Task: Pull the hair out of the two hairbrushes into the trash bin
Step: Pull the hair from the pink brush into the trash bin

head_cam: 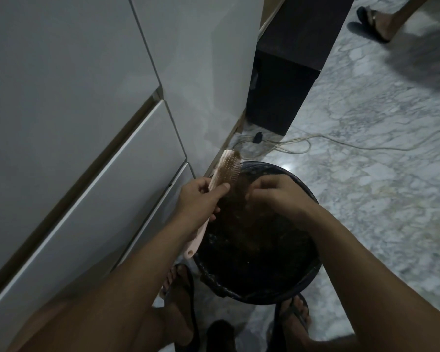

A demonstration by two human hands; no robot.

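A pale pink hairbrush (225, 165) is held upright over the left rim of the round black trash bin (300, 189). My left hand (201, 199) is shut around the brush's neck, and the handle sticks out below the hand. Brown hair (235, 196) hangs from the bristles down into the bin. My right hand (272, 193) is just right of the brush, fingers pinched on that hair above the bin. Only one hairbrush is in view.
White cabinet doors and drawers (87, 123) fill the left. A dark cabinet (290, 72) stands behind the bin, with a cable (302, 146) on the marble floor. My sandalled feet (294, 313) flank the bin. Another person's foot (374, 24) is at top right.
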